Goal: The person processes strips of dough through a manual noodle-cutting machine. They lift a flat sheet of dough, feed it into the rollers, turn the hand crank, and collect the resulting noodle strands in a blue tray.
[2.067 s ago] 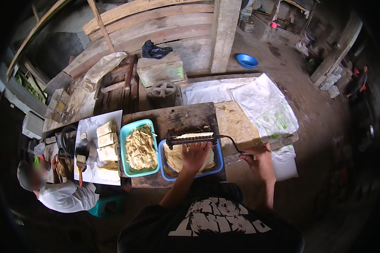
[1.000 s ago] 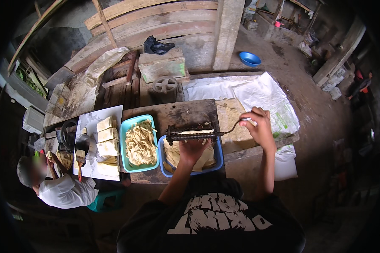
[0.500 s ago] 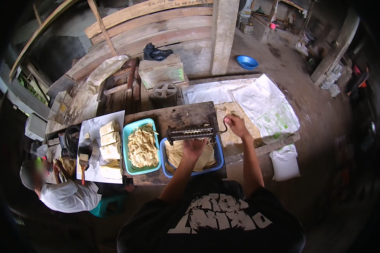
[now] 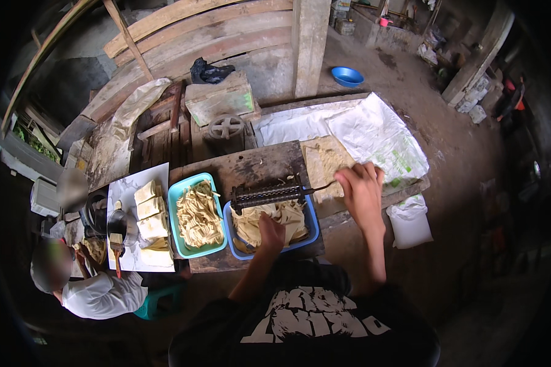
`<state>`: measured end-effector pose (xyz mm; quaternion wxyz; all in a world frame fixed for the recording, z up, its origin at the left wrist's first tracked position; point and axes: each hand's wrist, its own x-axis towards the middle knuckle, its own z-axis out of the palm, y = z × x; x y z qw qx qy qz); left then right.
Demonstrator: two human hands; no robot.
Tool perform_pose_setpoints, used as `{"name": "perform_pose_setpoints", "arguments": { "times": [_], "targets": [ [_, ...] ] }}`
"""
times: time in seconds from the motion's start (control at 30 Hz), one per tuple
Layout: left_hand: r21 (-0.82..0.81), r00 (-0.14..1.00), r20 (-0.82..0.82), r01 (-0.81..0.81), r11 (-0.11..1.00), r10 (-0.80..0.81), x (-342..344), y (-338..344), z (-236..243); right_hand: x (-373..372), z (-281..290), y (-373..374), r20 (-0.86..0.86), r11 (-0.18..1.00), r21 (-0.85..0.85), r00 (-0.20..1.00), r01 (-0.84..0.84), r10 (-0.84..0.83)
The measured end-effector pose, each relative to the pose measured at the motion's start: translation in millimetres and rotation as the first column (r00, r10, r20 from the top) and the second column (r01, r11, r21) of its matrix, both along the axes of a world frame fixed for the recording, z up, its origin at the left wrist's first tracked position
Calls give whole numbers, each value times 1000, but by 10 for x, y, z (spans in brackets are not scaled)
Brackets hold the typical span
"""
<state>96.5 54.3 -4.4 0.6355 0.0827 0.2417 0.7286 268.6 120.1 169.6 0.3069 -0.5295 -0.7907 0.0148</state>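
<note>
A dark metal hand-cranked roller machine (image 4: 268, 197) is at the table's edge, over the far side of a blue basin (image 4: 316, 235). Pale dough sheets (image 4: 294, 220) lie folded in that basin. My right hand (image 4: 361, 186) is closed around the end of the machine's crank handle (image 4: 324, 186), the palm hiding the grip. Just below the rollers, my left hand (image 4: 272, 232) is over the dough with its fingers curled; what they hold, if anything, is hidden. Left of it, a turquoise basin (image 4: 176, 235) holds cut dough strips (image 4: 199, 217).
A white board (image 4: 128, 183) bears folded dough sheets (image 4: 153, 214), a metal pot and a brush (image 4: 116, 251). A co-worker (image 4: 98, 293) sits beside it. White sheeting (image 4: 379, 134) covers a low platform at right, near a white sack (image 4: 410, 226). A blue bowl (image 4: 348, 76) rests on the floor.
My left hand has dropped from under the rollers toward the dough in the blue basin. My right hand has come nearer with the crank handle, which has turned.
</note>
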Motion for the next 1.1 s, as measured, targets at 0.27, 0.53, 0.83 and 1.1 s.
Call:
{"name": "perform_pose_setpoints", "arguments": {
  "times": [0.27, 0.53, 0.83, 1.1],
  "targets": [
    [-548, 869, -479, -185, 816, -126, -326, -215, 274, -674, -465, 407, -182, 986, 159, 980, -56, 85],
    [-247, -208, -914, -399, 883, -349, -1658, -811, 393, -2071, -448, -814, -523, 797, -112, 717, -593, 460],
    [-104, -26, -992, -421, 901, -126, -3810, -1269, 526, -3982, -823, -1546, -395, 799, -257, 814, -543, 426],
    [98, -183, -981, -202, 975, 60, -5077, -1321, -255, -5090, -1120, -1970, -351, 858, -397, 918, -324, 185]
  ]
}}
